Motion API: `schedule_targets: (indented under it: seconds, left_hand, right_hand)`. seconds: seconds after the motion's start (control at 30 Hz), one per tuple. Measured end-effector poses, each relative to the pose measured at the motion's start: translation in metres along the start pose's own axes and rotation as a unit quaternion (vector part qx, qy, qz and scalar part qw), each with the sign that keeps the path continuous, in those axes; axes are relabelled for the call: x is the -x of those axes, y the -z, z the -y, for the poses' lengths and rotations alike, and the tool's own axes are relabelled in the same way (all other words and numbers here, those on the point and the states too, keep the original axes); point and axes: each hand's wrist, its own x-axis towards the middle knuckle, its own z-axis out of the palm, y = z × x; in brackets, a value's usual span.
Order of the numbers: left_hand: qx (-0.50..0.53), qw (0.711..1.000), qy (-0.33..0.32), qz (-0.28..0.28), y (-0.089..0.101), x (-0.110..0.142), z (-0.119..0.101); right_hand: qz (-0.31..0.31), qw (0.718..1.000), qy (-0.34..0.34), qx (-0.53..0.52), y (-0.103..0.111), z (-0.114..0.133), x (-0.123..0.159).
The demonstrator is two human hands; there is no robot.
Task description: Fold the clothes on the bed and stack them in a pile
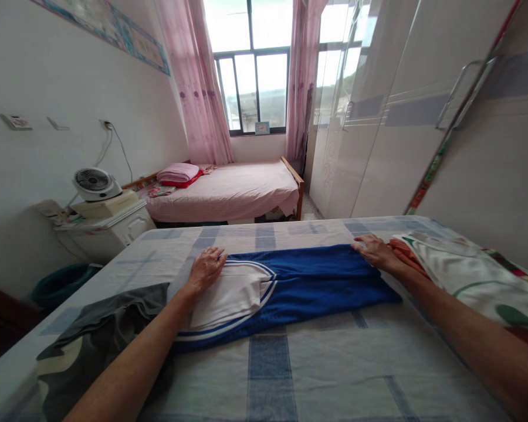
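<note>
Facing a window [270, 79] across patterned bedding [334, 357], left hand [206, 268] and right hand [373, 252] touch blue garment [303, 287], grips unclear.

The left forearm [132, 357] is bare along its whole visible length, thick at the near end and tapering evenly to a slim, uncovered left wrist [192, 286]. The right forearm [457, 319] is bare too, broad at the near end and narrowing toward the right wrist [393, 265]. The left hand [206, 266], ungloved, has a broad back with faintly ridged knuckles. The right hand [372, 251], also ungloved, looks bonier; its fingernails are too small to make out.
</note>
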Motion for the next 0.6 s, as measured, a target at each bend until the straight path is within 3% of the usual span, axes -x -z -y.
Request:
schedule_targets:
  seconds: [0.17, 0.33, 0.4, 0.47, 0.53, 0.6]
  left_hand:
    - [-0.026, 0.999, -0.022, 0.006, -0.022, 0.006, 0.012]
    - [-0.024, 1.000, -0.006, -0.011, -0.023, 0.007, 0.015]
    - [-0.025, 0.999, -0.001, -0.033, -0.016, 0.009, 0.008]
    - [-0.018, 0.998, -0.029, -0.057, -0.009, 0.014, -0.001]
    - [0.001, 0.996, -0.082, -0.043, -0.005, 0.022, -0.010]
    - [0.021, 0.992, -0.121, 0.005, -0.004, 0.032, -0.015]
  right_hand:
    - [0.001, 0.999, -0.045, 0.005, -0.027, -0.002, -0.026]
    - [0.001, 0.997, -0.070, 0.014, -0.023, -0.006, -0.028]
    - [-0.032, 0.999, -0.038, 0.016, -0.018, 0.004, -0.017]
    - [-0.058, 0.998, 0.035, 0.015, -0.016, 0.018, 0.002]
    - [-0.032, 0.992, 0.122, 0.013, -0.018, 0.030, 0.025]
    - [0.012, 0.984, 0.175, 0.016, -0.024, 0.031, 0.048]
